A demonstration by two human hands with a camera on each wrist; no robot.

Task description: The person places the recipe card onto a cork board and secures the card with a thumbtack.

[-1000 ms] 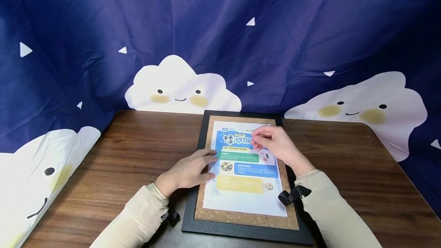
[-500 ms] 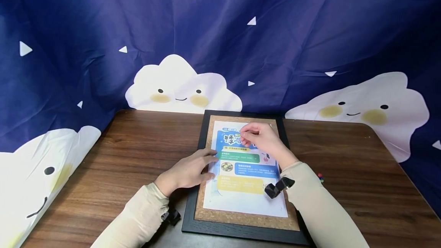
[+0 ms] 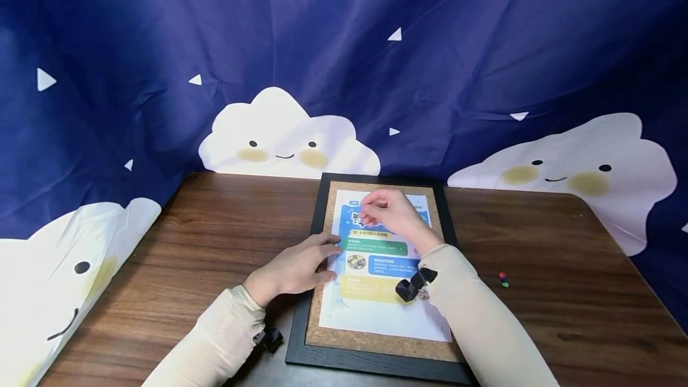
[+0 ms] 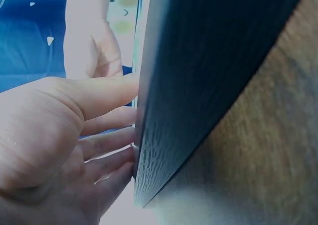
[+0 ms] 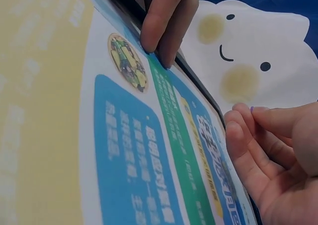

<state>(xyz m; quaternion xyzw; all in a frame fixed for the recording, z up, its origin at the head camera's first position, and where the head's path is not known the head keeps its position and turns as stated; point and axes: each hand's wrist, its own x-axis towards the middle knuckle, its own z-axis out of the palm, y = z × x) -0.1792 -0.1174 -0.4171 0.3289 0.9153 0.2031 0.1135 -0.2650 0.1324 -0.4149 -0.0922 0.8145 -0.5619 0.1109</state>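
Observation:
A printed poster (image 3: 384, 321) lies on a cork board (image 3: 371, 345) with a black frame (image 3: 376, 367). My left hand (image 3: 295, 264) rests across the frame's left side, its spread fingertips touching the poster's left edge. Over the upper part of the poster is my right hand (image 3: 392, 214). Its thumb and fingers pinch a purple push pin (image 5: 252, 109), of which only a speck shows between the fingertips. The right wrist view shows the right fingertips raised off the paper. In the left wrist view, the left thumb and fingers press against the frame (image 4: 169, 101).
Small red, blue and green push pins (image 3: 503, 279) lie together on the wooden table (image 3: 564, 291), right of the board. A dark blue curtain (image 3: 333, 34) with clouds hangs behind the table's back edge.
My right hand has moved left over the poster's heading, still pinching. The pins on the table have come into sight beside the right sleeve. My left hand has stayed in place.

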